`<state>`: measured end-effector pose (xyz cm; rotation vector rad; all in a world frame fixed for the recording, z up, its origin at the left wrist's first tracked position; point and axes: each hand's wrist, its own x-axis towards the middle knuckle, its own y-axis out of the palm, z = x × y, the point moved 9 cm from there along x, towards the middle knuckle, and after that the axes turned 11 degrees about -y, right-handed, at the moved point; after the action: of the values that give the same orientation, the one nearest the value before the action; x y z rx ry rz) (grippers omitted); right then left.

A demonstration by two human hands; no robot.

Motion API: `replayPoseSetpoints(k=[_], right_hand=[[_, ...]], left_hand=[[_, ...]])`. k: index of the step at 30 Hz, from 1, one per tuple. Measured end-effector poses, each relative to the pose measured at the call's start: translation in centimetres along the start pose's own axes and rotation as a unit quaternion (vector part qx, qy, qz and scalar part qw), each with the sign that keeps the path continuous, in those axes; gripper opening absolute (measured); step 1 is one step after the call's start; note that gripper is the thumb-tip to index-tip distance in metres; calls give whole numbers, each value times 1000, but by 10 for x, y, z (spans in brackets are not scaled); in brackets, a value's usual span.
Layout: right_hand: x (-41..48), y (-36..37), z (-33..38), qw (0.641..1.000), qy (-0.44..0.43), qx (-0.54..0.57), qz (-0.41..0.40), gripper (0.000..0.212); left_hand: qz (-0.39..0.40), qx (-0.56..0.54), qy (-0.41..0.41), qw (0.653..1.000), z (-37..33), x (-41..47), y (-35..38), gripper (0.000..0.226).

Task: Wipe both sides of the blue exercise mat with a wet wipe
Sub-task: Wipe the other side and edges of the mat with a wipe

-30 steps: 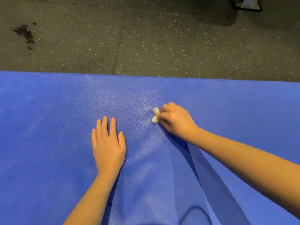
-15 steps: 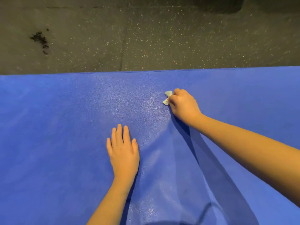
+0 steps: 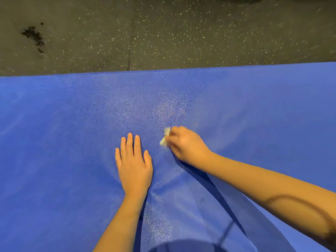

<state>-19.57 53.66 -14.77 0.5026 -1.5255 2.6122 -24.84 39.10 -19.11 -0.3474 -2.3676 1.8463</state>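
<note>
— Since half a second back, the right hand (image 3: 187, 144) has slid down and to the left across the blue exercise mat (image 3: 54, 142), so it now sits just beside the left hand (image 3: 133, 164) at mid-frame.

— And the wet wipe (image 3: 165, 137)?

— It comes along with it. That hand's grip is closed round the wipe: fingers curled tight, with a small crumpled white tuft poking out on the left of the knuckles, pressed to the mat.

— What about the left one?

— It has hardly shifted. It lies flat, palm down, fingers straight and close together, thumb out to the right, holding nothing, only resting on the mat.

— Where does the mat lie?

— Spread flat on the floor (image 3: 163, 33), filling the lower two thirds of the frame from edge to edge; its far edge runs straight across, slightly higher at the right. A sheen of fine glinting speckle shows above the two hands at centre and again lower down between the forearms.

— Anything else?

— The floor is dark grey with pale flecks, a seam (image 3: 129, 51) running up from the mat's edge near top centre, and a black blotch (image 3: 33, 36) at upper left. A rounded shadow (image 3: 181, 246) falls on the mat at the bottom edge.
</note>
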Motion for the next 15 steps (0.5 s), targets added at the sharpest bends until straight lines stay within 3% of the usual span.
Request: replayPoseSetpoints(k=[2, 3, 7, 9, 13, 15], right_hand=[[-9, 10, 18, 993, -86, 1, 76, 8], [-9, 7, 11, 992, -88, -16, 85, 6], [1, -23, -44, 994, 79, -64, -24, 9], [-2, -17, -35, 994, 95, -44, -43, 6], [-17, 12, 30, 995, -65, 54, 49, 11], [-19, 15, 37, 985, -128, 27, 115, 6]], left_hand=[[16, 1, 6, 1000, -3, 1, -1, 59], [26, -5, 7, 1000, -3, 1, -1, 60], [55, 15, 7, 998, 11, -16, -7, 60], [62, 38, 29, 997, 19, -29, -7, 58], [47, 49, 20, 998, 25, -28, -5, 56], [49, 47, 23, 997, 23, -29, -3, 55]])
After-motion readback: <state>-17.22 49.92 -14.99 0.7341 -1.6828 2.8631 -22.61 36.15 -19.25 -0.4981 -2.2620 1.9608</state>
